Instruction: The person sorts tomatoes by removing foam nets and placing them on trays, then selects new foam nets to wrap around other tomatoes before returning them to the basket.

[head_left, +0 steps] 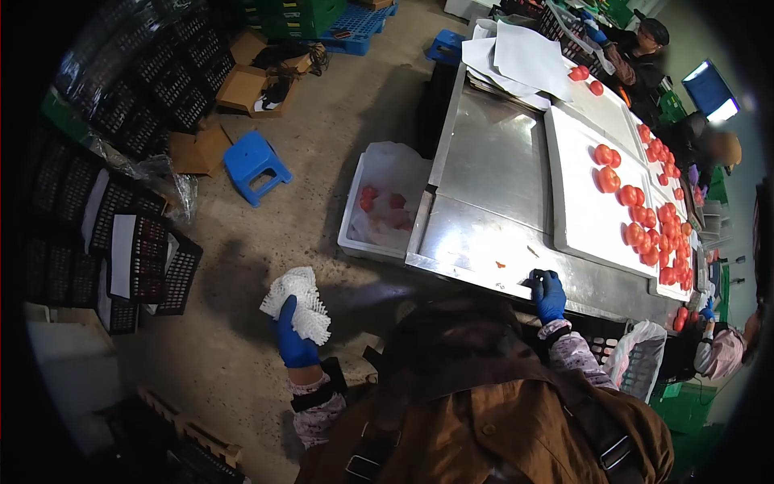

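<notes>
My left hand (294,339), in a blue glove, is closed around a bunch of white foam netting (297,302) and holds it above the floor, away from the table. My right hand (550,298), also gloved in blue, is at the near edge of the metal table (496,177). Its fingers are curled at a small dark thing (535,278) that I cannot make out. Red tomatoes (609,179) stand in groups on a white padded tray (576,185) further along the table.
A white bin (348,230) lined with plastic, with some tomatoes inside, stands left of the table. A blue stool (256,165), cardboard boxes (246,90) and stacked black crates (149,258) are on the left. White sheets (528,60) lie at the table's far end. Co-workers (641,52) stand along the far side.
</notes>
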`<action>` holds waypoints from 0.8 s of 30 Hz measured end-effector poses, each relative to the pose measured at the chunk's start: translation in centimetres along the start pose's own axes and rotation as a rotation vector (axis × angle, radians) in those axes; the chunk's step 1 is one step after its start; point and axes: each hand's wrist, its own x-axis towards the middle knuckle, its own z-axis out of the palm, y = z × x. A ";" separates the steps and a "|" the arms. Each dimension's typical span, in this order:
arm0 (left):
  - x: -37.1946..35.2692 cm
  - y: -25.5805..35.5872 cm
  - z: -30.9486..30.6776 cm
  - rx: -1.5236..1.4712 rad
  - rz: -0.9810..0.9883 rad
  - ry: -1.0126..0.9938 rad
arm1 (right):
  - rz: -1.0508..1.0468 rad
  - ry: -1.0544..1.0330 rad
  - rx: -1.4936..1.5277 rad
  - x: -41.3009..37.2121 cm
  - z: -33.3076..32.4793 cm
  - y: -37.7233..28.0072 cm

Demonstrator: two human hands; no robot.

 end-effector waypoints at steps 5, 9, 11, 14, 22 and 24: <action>0.2 -0.9 0.6 -0.040 0.017 -0.016 | 0.021 -0.014 0.001 -0.5 -0.7 -1.0; 0.1 -0.7 2.9 -0.062 -0.012 -0.101 | 0.003 0.005 -0.049 -0.4 -0.4 -0.3; 0.2 -0.9 3.5 -0.056 -0.018 -0.109 | 0.008 0.003 -0.035 -0.3 -0.8 -0.6; 0.3 -0.8 4.3 0.007 -0.039 -0.087 | 0.046 -0.027 -0.034 -0.4 -0.5 -0.3; -0.2 -1.1 6.9 0.039 -0.047 -0.135 | 0.021 0.042 -0.082 -0.3 -0.1 0.3; -0.8 -1.4 6.8 0.063 -0.049 -0.114 | 0.032 0.037 -0.082 -0.5 0.1 0.3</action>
